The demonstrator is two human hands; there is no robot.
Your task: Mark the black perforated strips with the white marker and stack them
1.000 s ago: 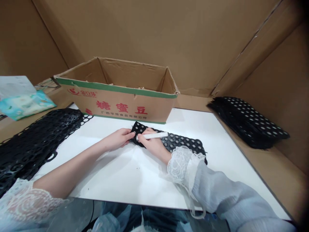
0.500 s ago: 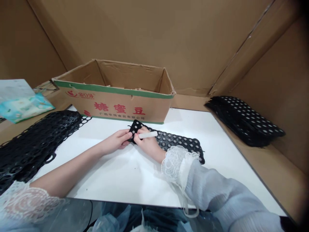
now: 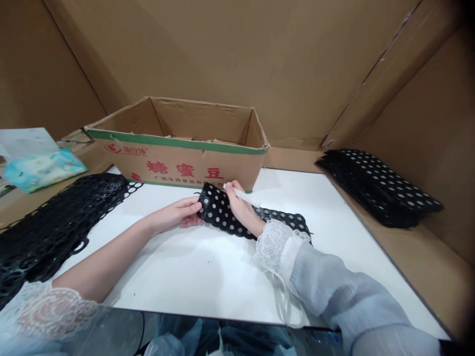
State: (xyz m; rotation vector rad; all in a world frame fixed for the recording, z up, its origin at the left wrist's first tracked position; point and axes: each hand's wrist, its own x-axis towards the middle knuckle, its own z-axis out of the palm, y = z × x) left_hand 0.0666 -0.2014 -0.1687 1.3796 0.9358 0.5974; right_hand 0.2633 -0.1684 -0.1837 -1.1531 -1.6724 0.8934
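Observation:
A black rubbery strip (image 3: 218,210) with rows of pale round dots lies on the white board, angled down to the right. My left hand (image 3: 188,211) pinches its left end between thumb and fingers. Over the strip's upper middle, my right hand (image 3: 239,203) is closed around a white pen-like tool (image 3: 245,198). The tool's tip end points up-left, close to the strip's top edge; whether it touches I cannot tell. My right wrist and lace cuff cover part of the strip's right half.
An open cardboard box (image 3: 178,160) stands right behind the strip. Black ring-patterned mesh sheets (image 3: 63,222) are heaped at the left, with a tissue pack (image 3: 44,165) behind them. A stack of dotted black pieces (image 3: 382,188) sits on cardboard at the right. Cardboard walls surround the white board (image 3: 178,277).
My right hand has moved right and up along the strip with the white tool, uncovering more dots near the left end. My left hand keeps its hold.

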